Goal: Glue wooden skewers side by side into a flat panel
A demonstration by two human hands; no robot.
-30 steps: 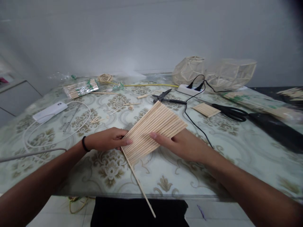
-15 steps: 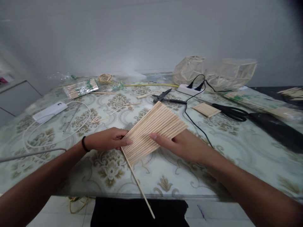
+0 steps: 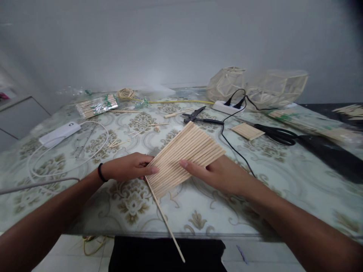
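A flat panel of several pale wooden sticks (image 3: 185, 153) laid side by side is held just above the patterned table (image 3: 198, 211), slanting up to the right. My left hand (image 3: 129, 166), with a black band on the wrist, grips the panel's left edge, thumb on top. My right hand (image 3: 218, 173) holds the panel's lower right side, thumb pressed on its face and fingers underneath. One long thin stick (image 3: 164, 219) runs from the panel's near corner out past the table's front edge.
Black cutters (image 3: 198, 118) and large black scissors (image 3: 276, 134) lie behind the panel, beside a small stick mat (image 3: 247, 131). A black cable (image 3: 232, 147) leads to a white power strip (image 3: 227, 107). Stick-frame shapes (image 3: 227, 81), a stick packet (image 3: 96, 105) and a white adapter (image 3: 59, 134) are farther off.
Almost nothing: the long stick's free end has drifted slightly left, and the panel has shifted a touch to the right. Both hands keep their hold.
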